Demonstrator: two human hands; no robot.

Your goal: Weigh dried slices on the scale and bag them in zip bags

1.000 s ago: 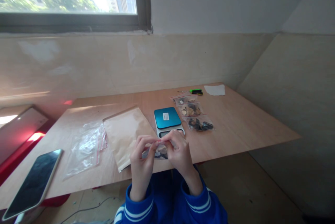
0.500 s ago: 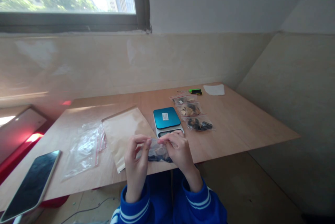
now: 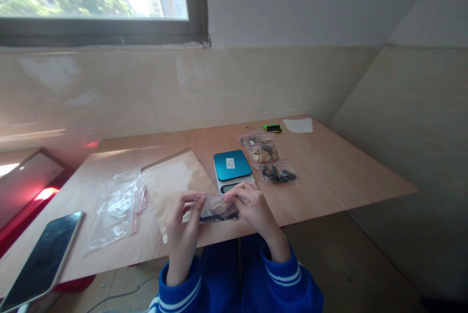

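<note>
My left hand (image 3: 182, 227) and my right hand (image 3: 252, 208) pinch the top edge of a small clear zip bag (image 3: 218, 209) between them, one at each end. The bag holds dark and tan pieces and hangs just above the near edge of the wooden table (image 3: 329, 176). A teal-topped kitchen scale (image 3: 232, 166) stands right behind my right hand. A brown paper envelope (image 3: 174, 184) lies flat behind my left hand.
Three filled zip bags (image 3: 270, 162) lie in a row right of the scale. A heap of empty clear bags (image 3: 117, 205) lies left of the envelope, and a phone (image 3: 42, 257) at the near left corner. A green marker (image 3: 272, 128) and white paper (image 3: 299, 125) sit far back.
My hands have drawn apart along the bag's top edge, the left hand sliding left and down. The bag now hangs stretched between them.
</note>
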